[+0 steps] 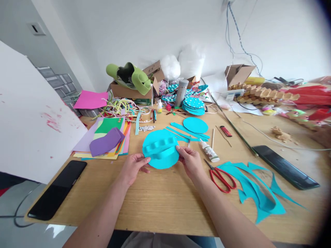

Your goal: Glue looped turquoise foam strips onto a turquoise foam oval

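Observation:
Between my two hands is a turquoise paper disc (162, 162), with a wavy turquoise paper strip (160, 144) across its face. My left hand (134, 164) pinches the disc's lower left edge. At the right edge, the thumb and fingers of my right hand (190, 158) close on the same disc, near the strip's end. Behind it lie a second flat turquoise disc (196, 125) and several straight turquoise strips (181, 130). A white glue bottle (210, 152) lies on its side beyond my right hand, and red-handled scissors (221, 177) rest beside my right forearm.
Curved turquoise paper offcuts (254, 193) and a dark phone-like slab (284, 167) lie to the right. Coloured sheets (106, 141) and a black phone (58, 189) are on the left. A grey flask (181, 93), stacked dotted discs (193, 105) and boxes line the back. A thin stick (230, 122) slants across the right.

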